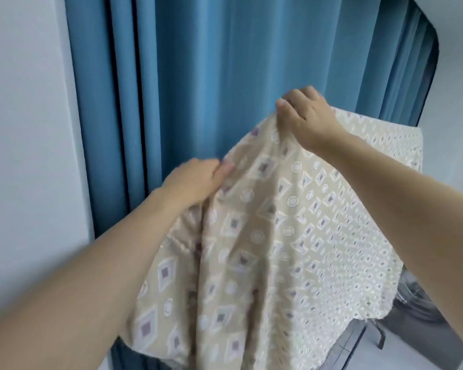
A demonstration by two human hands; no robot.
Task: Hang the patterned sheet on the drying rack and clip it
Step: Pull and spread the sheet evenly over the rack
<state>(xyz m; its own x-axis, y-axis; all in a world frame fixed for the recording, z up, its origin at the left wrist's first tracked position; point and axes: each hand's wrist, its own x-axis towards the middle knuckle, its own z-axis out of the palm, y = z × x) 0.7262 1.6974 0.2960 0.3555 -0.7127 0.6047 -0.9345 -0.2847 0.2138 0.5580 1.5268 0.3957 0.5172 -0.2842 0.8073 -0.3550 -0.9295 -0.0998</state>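
A person's right hand pinched the top edge of the patterned sheet between thumb and curled fingers, lifting it to a peak in front of the blue curtain. Lower and to the left, the left hand gripped a gathered fold of the same edge, thumb pressed over the cloth; motion blur softened that hand. The beige sheet, printed with diamonds and circles, hung from both hands and spread away to the right, where its far corner lay flat and square, apparently draped over the drying rack, whose bar was hidden beneath it. Dark frame pieces showed under the sheet's lower right hem, likely the rack's legs. No clip was visible. With most of the cloth's weight hanging on the near side and nothing fastened, the sheet could slide off toward the floor if either hand let go before the edge was pulled across the bar.
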